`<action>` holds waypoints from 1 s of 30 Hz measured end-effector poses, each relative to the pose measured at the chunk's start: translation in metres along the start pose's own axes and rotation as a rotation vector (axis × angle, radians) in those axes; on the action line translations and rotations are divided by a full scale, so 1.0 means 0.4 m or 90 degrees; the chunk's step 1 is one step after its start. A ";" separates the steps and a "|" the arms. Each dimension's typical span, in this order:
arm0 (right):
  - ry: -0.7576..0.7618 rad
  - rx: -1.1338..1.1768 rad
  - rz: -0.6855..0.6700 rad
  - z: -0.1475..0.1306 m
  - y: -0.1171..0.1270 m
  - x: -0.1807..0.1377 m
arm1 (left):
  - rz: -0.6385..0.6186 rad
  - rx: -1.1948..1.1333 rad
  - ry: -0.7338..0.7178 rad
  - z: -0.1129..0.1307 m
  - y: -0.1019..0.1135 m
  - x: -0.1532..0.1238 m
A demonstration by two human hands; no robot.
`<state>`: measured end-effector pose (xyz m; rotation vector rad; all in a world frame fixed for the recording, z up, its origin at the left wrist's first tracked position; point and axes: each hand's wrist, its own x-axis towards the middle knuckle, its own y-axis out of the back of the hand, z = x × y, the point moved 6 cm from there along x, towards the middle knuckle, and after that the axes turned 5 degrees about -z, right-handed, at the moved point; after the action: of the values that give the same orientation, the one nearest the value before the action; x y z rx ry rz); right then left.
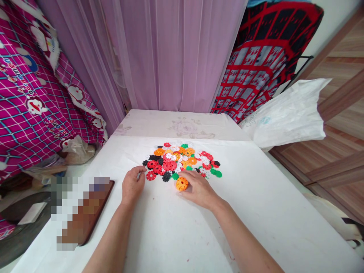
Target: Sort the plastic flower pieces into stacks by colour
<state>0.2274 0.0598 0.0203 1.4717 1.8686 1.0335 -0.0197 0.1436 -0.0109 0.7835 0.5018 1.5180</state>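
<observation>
A pile of flat plastic snowflake discs (182,159) in red, orange, white, green and black lies on a white table (176,227). My left hand (132,185) rests at the pile's near left edge, fingers curled, its tips beside a red disc (150,175). My right hand (199,187) lies palm down at the pile's near edge, fingers bent toward a small orange ball built of joined discs (182,184), which sits just left of its fingertips. Whether either hand grips anything is unclear.
A dark brown flat object (93,206), partly blurred out, lies at the table's left. Purple curtains (170,57) hang behind. A white plastic bag (287,113) sits to the right, patterned fabric on both sides, wooden floor at the right.
</observation>
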 end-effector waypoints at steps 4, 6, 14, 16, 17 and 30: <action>-0.010 -0.015 -0.004 0.004 -0.009 0.007 | 0.002 -0.001 -0.002 0.001 0.000 0.002; -0.009 -0.012 -0.004 0.006 -0.010 0.007 | 0.006 -0.002 -0.008 0.002 0.000 0.003; 0.005 0.016 0.008 0.012 -0.009 -0.002 | 0.010 -0.001 -0.025 0.004 0.001 0.001; 0.009 0.029 0.031 0.031 0.012 0.008 | 0.011 0.000 -0.024 0.004 0.001 0.002; 0.002 0.020 0.047 0.047 0.026 0.017 | 0.011 -0.001 -0.023 0.004 0.002 0.003; -0.144 -0.331 -0.207 0.184 0.128 0.198 | 0.010 -0.002 -0.024 -0.007 -0.001 0.004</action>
<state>0.2938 0.1593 0.0250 0.9066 1.4685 1.0407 -0.0215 0.1455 -0.0127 0.8136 0.4652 1.5148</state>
